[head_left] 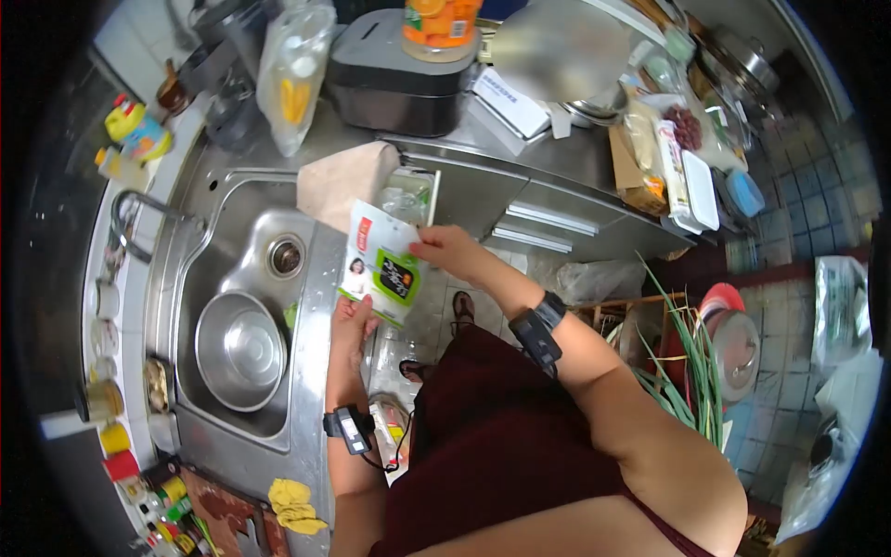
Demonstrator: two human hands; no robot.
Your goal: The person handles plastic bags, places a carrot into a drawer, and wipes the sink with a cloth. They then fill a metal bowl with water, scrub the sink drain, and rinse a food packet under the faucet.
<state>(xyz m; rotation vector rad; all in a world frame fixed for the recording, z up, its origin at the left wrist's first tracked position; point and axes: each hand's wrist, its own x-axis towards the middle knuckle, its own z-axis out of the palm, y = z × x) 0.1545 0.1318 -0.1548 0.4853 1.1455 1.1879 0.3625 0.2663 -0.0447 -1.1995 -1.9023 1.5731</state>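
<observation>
A white and green food packet [382, 265] with dark lettering is held up between my hands, over the counter edge. My left hand [355, 316] grips its lower left corner, thumb on the front. At the packet's upper right edge, my right hand [444, 251] pinches it with the fingers closed. Just behind the packet is an open drawer [433, 190] with clear plastic inside, and a beige cloth [339, 181] lies beside it, partly behind the packet's top.
Left of my hands is the steel sink [218, 246] with a metal basin [239, 351]. A dark rice cooker [394, 88] stands behind. A yellow cloth [295, 506] and a cutting board [218, 506] lie near front left. Green onions [701, 371] stick out at right.
</observation>
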